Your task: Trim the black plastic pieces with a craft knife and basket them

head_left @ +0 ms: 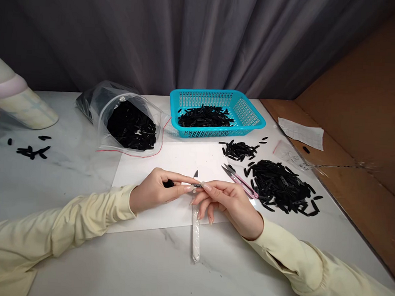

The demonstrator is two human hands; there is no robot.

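Over the white paper, my left hand (161,188) pinches one end of a small, narrow black strip (198,185) between thumb and fingers. More black pieces (169,183) show inside the curl of that hand. My right hand (229,201) grips the strip's other end with thumb and forefinger, its lower fingers loosely bent. Beneath the hands lies a slim knife (195,241), its blade tip pointing away and its handle wrapped in white. Thread snips with pink handles (245,185) rest just beyond my right hand, touching a large pile of black strips (278,186).
A blue basket (218,132) at the back holds black strips. Left of it, an open zip bag (132,126) spills more. A smaller pile (239,149) and a few loose strips (33,152) lie about. A tumbler (23,95) stands left; cardboard (356,184) borders the right.
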